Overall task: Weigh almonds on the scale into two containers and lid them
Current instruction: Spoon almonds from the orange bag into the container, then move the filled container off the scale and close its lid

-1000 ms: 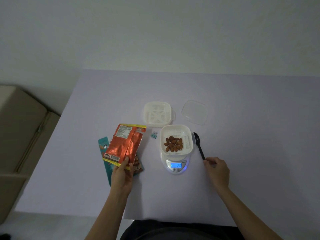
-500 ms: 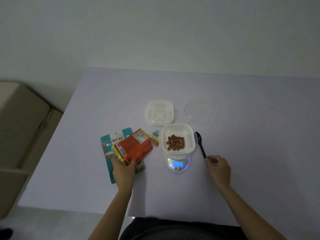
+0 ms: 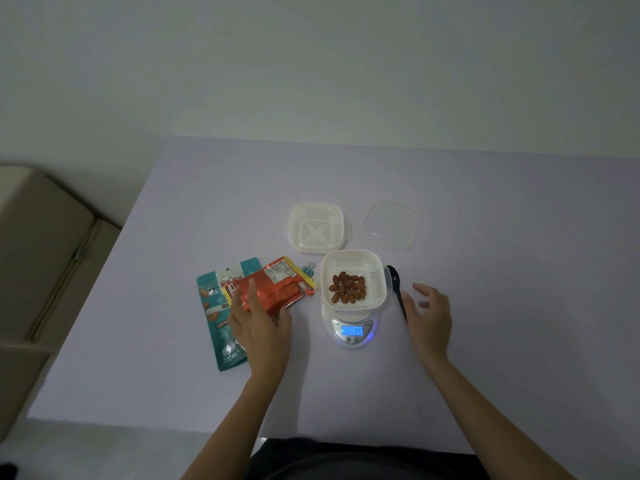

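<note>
On my feed, the left hand [image 3: 258, 327] reaches flat-fingered over the orange packet [image 3: 277, 284], gripping nothing, though blur hides whether it touches. The right hand [image 3: 429, 313] hovers, fingers spread loose and empty, beside the black spoon [image 3: 396, 282]. Almonds [image 3: 347, 288] sit in the white container [image 3: 353, 265] on the scale [image 3: 351, 332], mid-bench [image 3: 485, 271].

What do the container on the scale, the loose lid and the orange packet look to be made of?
Container on the scale: probably opaque white plastic, matte, with moulded slots in its walls. Loose lid: likely clear plastic, since the table shows through it. Orange packet: seemingly metallised film, glossy, with creases catching light.
</note>
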